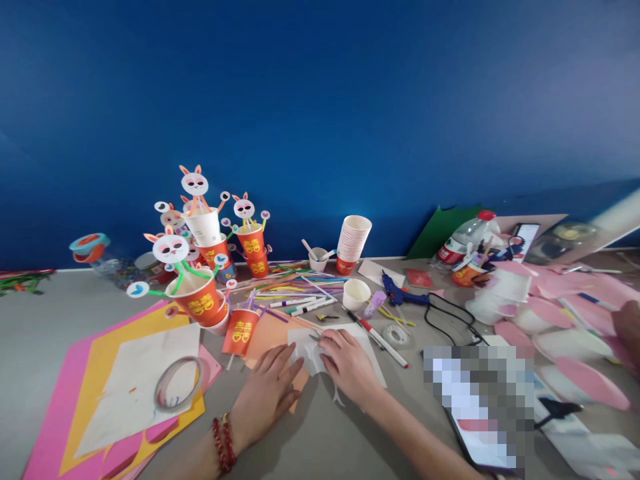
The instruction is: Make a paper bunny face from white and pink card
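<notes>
My left hand [267,397] lies flat with fingers stretched out, over orange paper [266,338] and the near left edge of a white sheet [305,345]. My right hand [350,367] rests on the same sheet, its fingers bent and closed. A small grey pointed thing shows at its fingertips; its kind is unclear. Below the right hand a thin curled paper scrap [339,397] lies on the table. Just beyond my left hand, a red paper cup [241,331] with yellow characters lies tilted.
Rabbit-faced cup figures [197,300] stand at left, near a tape roll [177,385] on coloured paper. Markers [307,307], a cup stack [354,243] and a blue glue gun [400,291] lie beyond my hands. At right are a phone [480,427], pink-and-white cups and another person's hand [627,327].
</notes>
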`<state>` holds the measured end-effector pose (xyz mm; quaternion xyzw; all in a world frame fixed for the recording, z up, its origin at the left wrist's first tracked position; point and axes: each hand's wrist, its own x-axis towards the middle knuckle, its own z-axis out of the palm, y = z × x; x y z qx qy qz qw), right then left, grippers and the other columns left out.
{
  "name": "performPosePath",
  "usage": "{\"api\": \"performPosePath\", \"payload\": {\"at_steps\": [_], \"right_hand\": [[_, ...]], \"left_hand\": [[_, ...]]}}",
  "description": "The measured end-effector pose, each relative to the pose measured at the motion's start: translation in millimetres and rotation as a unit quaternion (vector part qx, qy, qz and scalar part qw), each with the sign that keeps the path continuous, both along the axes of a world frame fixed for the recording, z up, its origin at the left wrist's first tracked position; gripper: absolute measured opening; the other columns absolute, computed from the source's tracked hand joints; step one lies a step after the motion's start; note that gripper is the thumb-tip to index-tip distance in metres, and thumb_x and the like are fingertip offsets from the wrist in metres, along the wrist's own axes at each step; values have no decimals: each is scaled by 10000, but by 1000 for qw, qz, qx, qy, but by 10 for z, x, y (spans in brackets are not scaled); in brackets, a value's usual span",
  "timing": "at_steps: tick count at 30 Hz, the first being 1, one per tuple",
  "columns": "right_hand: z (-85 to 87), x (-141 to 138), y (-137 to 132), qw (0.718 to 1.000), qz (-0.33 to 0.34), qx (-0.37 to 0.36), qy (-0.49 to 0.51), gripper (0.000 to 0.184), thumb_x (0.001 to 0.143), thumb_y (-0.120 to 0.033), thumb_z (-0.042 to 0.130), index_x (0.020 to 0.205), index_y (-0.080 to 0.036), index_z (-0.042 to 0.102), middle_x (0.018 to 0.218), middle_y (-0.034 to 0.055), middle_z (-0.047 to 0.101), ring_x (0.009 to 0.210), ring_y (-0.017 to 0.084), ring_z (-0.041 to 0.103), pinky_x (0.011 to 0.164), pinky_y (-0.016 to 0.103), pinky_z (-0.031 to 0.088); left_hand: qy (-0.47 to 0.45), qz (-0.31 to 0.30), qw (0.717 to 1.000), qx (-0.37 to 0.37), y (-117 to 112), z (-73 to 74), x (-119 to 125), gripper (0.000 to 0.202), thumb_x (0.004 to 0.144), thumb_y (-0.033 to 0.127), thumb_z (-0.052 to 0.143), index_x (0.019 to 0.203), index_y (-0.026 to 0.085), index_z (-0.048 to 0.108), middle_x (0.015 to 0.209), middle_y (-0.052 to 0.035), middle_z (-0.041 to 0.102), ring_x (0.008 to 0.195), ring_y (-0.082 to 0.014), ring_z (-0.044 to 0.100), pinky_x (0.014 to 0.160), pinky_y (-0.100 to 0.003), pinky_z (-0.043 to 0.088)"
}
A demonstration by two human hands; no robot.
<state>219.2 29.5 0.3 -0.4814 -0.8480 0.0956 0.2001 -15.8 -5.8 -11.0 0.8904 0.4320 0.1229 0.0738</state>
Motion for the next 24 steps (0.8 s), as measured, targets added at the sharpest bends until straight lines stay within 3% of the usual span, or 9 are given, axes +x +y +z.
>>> {"api": "performPosePath", "payload": {"at_steps": [7,18,24], "right_hand": [[-32,41,29,998,-33,17,-44,225,892,-131,571,1100,-200,621,1144,83,650,1072,253,564,934,395,466],[-68,45,80,996,-40,24,-74,258,890,-60,548,1101,-181,635,1116,75,660,1048,237,566,937,363,446],[-22,93,70,999,-30,31,-33,197,910,-120,543,1061,-201,641,1092,73,666,1019,230,585,915,365,469]], "left_hand": [[-21,18,1000,6,-19,-46,-12,430,934,320,542,1357,256,498,1403,-107,483,1284,-281,444,1063,-488,430],[-1,4,1000,6,-17,-87,-26,413,922,333,566,1327,274,513,1402,-79,480,1298,-284,418,1085,-503,405],[-19,12,1000,1,-27,-118,-37,429,905,296,584,1326,277,510,1403,-84,474,1296,-294,429,1075,-510,419]]}}
